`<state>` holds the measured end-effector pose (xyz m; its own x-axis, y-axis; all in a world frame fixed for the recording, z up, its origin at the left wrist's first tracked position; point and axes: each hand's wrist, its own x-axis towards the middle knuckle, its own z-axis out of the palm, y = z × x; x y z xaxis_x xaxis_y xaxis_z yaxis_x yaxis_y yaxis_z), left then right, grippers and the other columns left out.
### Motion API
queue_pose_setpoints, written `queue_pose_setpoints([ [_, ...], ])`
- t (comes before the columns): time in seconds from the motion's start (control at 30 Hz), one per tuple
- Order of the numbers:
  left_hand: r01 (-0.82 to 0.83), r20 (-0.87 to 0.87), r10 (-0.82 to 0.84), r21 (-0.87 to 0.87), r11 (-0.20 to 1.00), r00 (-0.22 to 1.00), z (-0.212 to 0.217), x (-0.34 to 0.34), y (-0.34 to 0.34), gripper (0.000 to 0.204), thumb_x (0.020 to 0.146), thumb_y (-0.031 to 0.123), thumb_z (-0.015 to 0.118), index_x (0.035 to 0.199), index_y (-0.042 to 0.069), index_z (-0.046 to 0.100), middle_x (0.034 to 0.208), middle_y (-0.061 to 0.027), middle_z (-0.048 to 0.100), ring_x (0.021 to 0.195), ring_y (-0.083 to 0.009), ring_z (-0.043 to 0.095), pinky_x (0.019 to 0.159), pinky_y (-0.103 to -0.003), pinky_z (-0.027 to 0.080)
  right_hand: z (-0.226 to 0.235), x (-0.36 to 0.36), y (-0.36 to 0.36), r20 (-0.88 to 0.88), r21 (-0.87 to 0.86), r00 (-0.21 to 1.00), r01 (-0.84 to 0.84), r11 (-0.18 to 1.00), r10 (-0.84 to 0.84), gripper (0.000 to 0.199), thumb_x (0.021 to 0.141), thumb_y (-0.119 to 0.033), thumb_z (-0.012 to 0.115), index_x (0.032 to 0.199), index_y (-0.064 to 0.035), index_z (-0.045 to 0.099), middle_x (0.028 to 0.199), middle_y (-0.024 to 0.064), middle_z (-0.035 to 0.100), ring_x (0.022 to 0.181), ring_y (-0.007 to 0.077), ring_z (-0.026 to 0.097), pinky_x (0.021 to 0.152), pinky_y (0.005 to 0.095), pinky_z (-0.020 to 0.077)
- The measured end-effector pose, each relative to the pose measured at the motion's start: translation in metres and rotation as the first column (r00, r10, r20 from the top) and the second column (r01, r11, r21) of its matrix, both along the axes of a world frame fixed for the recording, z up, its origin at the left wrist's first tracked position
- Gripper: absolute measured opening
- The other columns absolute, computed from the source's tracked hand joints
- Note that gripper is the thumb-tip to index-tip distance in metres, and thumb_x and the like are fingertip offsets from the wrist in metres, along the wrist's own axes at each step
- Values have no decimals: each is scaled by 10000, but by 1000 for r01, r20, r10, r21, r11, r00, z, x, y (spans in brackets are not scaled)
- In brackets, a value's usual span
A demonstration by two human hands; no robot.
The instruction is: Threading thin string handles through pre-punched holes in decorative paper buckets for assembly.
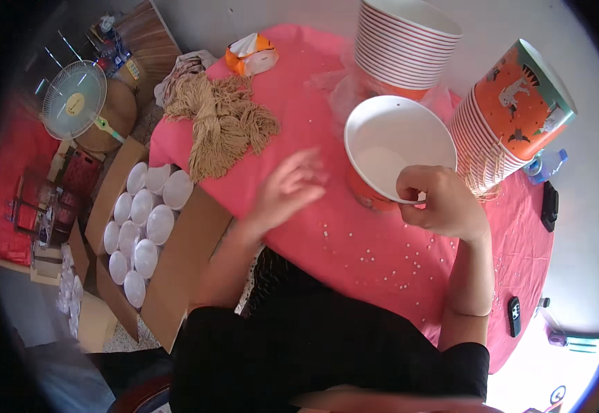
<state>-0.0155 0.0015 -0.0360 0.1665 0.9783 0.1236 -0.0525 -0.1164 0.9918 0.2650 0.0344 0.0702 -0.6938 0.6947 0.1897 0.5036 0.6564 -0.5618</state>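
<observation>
A white-lined paper bucket (375, 138) with an orange outside stands on the pink tablecloth (299, 96), its mouth tipped toward me. My right hand (444, 199) pinches the near right part of its rim between thumb and bent fingers. A small dark hole shows at the far side of the rim. To the left of the bucket, my left hand (287, 193) hangs over the cloth, slightly blurred, fingers apart and holding nothing. Beyond it lies a bundle of tan cords (227, 127).
Behind the bucket rise a white stack of buckets (406, 51) and a leaning orange stack (513, 103) with cord loops (491, 168). Small white paper bits (382, 268) litter the cloth. A cardboard box (186, 255) of clear cups (142, 206) stands left; a remote (514, 316) lies right.
</observation>
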Motion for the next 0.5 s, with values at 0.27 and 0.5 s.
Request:
queue_pose_setpoints([
  [0.27, 191, 240, -108, -360, 913, 965, -84, -184, -78, 385, 927, 391, 574, 963, 13, 636, 820, -89, 673, 682, -183, 641, 593, -322, 510, 1, -3, -2, 12, 7, 1000, 16, 1000, -16, 117, 660, -47, 595, 699, -23, 487, 661, 142, 528, 627, 340, 554, 561, 425, 414],
  [0.5, -180, -986, -163, -166, 970, 32, -191, -189, -120, 395, 898, 402, 587, 988, 28, 677, 907, -110, 684, 805, -242, 647, 740, -337, 510, -2, -6, -6, -15, 100, 1000, 24, 995, -23, 123, 648, 2, 594, 707, -13, 488, 645, 120, 500, 586, 278, 525, 549, 374, 411],
])
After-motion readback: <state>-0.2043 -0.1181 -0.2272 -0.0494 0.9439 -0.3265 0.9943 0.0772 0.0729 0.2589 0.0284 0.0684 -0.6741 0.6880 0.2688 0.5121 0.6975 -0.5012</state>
